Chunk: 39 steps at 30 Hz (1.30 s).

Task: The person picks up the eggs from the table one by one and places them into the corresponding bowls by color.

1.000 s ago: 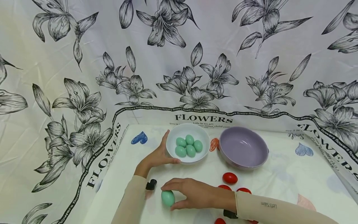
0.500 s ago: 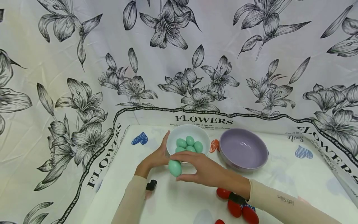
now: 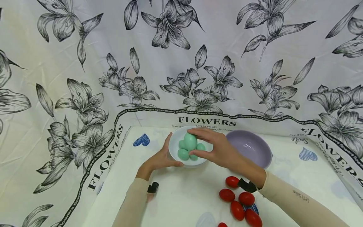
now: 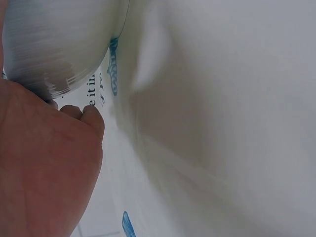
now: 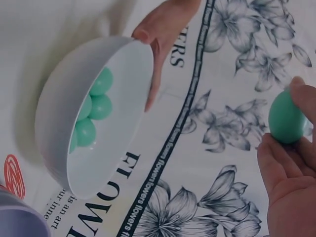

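Over the white bowl [image 3: 175,142], my right hand [image 3: 222,148] pinches a light green egg [image 3: 190,141] between thumb and fingers. In the right wrist view that egg [image 5: 286,118] is held apart from the bowl [image 5: 61,103]. Several green eggs [image 3: 183,154] lie inside the bowl, partly hidden by the held one. My left hand [image 3: 158,160] holds the bowl's left side, thumb along the near wall and fingers reaching round toward the back. The left wrist view shows the hand [image 4: 47,163] against the bowl's outer wall [image 4: 54,44].
A purple bowl [image 3: 250,149] stands just right of the white one, partly behind my right hand and forearm. Several red eggs [image 3: 227,195] lie on the cloth nearer me, by the right forearm. A flower-printed cloth [image 3: 198,75] hangs behind.
My right hand has lifted the green egg from the cloth and carried it up and to the right, over the white bowl. The left hand has stayed at the bowl.
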Available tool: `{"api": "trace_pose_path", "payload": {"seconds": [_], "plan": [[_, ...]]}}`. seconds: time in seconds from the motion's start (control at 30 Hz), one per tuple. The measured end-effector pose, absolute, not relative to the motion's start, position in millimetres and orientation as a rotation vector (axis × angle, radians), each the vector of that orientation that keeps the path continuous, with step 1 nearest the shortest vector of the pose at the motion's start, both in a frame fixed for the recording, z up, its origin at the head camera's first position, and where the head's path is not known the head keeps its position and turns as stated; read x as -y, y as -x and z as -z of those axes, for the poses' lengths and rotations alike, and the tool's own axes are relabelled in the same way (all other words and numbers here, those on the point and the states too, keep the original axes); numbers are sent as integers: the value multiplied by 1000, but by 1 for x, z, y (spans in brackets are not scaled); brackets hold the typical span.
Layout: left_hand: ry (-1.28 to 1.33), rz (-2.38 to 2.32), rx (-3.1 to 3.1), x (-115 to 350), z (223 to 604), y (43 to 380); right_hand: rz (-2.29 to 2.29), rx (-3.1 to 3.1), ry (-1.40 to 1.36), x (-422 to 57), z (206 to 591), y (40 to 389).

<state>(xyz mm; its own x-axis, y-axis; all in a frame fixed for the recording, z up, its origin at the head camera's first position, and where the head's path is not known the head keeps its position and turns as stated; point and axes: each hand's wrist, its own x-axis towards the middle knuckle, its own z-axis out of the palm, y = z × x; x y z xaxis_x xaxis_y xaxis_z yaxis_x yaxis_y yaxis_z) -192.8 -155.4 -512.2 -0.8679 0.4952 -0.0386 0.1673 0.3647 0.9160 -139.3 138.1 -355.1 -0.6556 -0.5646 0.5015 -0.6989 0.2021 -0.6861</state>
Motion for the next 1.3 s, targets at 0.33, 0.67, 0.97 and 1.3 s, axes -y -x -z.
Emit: {"api": "trace_pose_path", "payload": {"seconds": [0.33,0.67,0.97,1.3], "plan": [[-553,-1472,-2351,157,513,192,-1325,2450,-1124,-145,371,160],[-542,-1469,-2347,158,514,192,-1182,2693,-951,-152,404,202],[-522,-1434,-2368,155,511,191,-1057,2867,-897,-154,426,226],[-541,-1444,-2367,156,511,192,-788,3043,-919,-141,444,243]]}}
